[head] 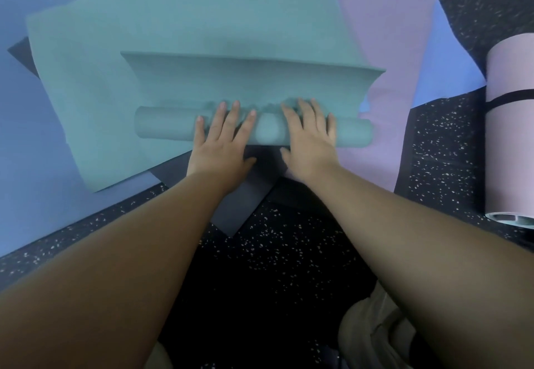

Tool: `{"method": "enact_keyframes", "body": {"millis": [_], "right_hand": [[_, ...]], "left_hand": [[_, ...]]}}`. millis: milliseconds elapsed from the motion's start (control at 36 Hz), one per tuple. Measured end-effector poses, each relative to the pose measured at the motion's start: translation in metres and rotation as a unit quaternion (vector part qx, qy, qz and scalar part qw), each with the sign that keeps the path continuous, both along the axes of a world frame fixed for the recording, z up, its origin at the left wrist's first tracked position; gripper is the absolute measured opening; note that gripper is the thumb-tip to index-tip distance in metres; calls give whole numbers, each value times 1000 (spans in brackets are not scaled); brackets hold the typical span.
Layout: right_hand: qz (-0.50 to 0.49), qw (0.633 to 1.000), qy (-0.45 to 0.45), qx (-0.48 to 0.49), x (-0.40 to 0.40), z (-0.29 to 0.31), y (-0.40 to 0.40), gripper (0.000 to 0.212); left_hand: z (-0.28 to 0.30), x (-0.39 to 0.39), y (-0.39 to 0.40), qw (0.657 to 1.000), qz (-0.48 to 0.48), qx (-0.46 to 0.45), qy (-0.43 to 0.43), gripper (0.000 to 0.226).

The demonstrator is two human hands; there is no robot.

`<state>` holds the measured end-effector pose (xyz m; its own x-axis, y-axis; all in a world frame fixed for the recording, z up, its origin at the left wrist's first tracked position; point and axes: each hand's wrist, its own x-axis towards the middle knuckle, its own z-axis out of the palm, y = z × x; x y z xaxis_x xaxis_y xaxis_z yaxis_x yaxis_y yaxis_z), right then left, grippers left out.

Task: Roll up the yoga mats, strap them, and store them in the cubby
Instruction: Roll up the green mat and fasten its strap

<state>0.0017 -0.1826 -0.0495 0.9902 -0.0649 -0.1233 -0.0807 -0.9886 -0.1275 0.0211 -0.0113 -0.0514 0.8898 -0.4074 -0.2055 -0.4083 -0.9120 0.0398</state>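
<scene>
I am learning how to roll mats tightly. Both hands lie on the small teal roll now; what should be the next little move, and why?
Probably push the teal roll forward another turn with both palms. The left hand and right hand press flat on it near its middle, and most of the teal mat lies unrolled ahead. The roll looks thin, with a ripple of mat bunched at the fingertips, so even pressure should keep it tight.

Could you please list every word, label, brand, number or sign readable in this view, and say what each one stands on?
None: no readable text appears anywhere.
The half-rolled teal foam yoga mat under the left hand and right hand is plain.
The rolled pink yoga mat and its black strap show no print.
The speckled black rubber floor bears only flecks.
</scene>
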Motion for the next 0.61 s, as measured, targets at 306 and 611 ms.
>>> {"method": "enact_keyframes", "body": {"millis": [306, 611], "right_hand": [[8, 984, -179, -11, -6, -15, 2, 74], [3, 996, 76, 36, 30, 6, -5, 86]], "left_hand": [[4, 39, -4, 1000, 1, -22, 5, 76], [7, 53, -6, 995, -32, -60, -68, 78]]}}
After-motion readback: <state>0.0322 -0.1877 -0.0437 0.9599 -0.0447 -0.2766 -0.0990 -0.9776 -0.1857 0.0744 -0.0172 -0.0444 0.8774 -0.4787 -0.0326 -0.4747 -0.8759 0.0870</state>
